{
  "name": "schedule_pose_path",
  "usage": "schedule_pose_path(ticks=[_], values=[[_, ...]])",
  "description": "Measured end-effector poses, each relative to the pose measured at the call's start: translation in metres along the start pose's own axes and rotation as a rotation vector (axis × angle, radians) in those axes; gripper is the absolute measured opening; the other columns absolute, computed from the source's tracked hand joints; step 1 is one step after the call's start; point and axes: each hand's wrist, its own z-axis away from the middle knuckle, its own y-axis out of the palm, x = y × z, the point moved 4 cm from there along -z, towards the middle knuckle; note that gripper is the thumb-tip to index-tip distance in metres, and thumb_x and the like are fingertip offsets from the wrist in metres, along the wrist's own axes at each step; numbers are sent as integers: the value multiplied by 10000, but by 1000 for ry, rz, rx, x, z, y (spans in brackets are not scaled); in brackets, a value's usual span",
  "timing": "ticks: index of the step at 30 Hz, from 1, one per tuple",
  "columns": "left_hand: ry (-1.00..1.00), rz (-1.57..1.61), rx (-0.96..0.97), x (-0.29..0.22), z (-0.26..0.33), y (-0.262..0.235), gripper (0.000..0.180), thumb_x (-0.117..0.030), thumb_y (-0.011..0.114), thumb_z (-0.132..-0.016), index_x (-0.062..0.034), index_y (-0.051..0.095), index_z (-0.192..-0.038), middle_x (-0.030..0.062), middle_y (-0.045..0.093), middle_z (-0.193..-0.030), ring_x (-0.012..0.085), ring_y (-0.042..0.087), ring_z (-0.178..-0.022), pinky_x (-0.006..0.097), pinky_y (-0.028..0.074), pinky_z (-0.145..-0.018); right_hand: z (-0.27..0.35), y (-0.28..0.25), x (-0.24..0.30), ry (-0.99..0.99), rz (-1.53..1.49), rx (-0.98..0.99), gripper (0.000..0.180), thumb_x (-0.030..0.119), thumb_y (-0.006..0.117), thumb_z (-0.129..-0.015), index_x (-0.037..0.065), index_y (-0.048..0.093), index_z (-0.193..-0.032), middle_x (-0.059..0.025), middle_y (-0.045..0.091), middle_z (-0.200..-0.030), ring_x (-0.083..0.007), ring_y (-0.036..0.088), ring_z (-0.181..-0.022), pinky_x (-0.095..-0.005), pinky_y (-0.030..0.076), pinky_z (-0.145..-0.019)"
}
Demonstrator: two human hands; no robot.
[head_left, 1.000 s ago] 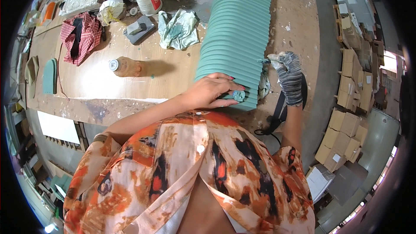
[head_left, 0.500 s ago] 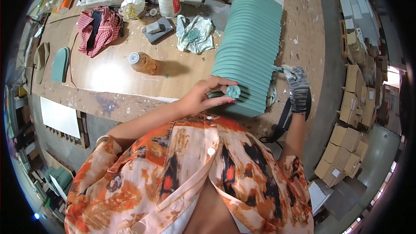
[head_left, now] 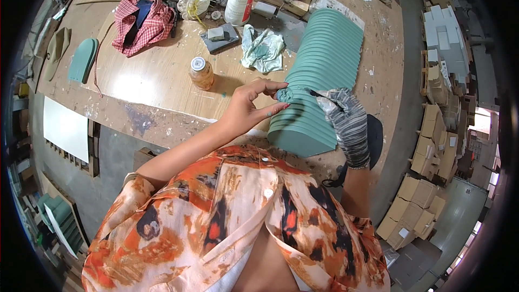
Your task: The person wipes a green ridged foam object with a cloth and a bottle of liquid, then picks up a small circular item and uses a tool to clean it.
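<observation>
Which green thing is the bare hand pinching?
The small crumpled teal wad, pinched by the left hand. The ribbed teal block and flat arched teal piece lie on the table.

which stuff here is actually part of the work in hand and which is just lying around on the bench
In use:
- green ribbed panel
- small green wad, pinched by the left hand
- right hand, in a grey glove

Lying about:
- amber jar
- white tub
- red checked cloth
- stained rag
- small arched green piece
</observation>
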Motion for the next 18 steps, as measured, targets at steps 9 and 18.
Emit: schedule_pose_path(ticks=[9, 18], values=[[58, -80, -1, -14, -5, -13, 344, -53, 770, -789, 16, 663, -1109, 115, 689, -1060, 165, 635, -897, 294, 485, -818, 10, 25, 39, -375, 482, -70, 131, 86, 631, -885, -24, 661, -949, -175, 609, -885, -307, 595, -796, -377, 491, -745], [103, -90, 40, -12, -14, -11, 357, -55, 775, -781, 8, 668, -1116, 112, 690, -1036, 166, 627, -846, 292, 487, -780, 11, 29, 40, -438, 590, -129, 129, 105, 633, -885, -10, 664, -935, -175, 605, -868, -324, 598, -781, -389, 494, -738]])
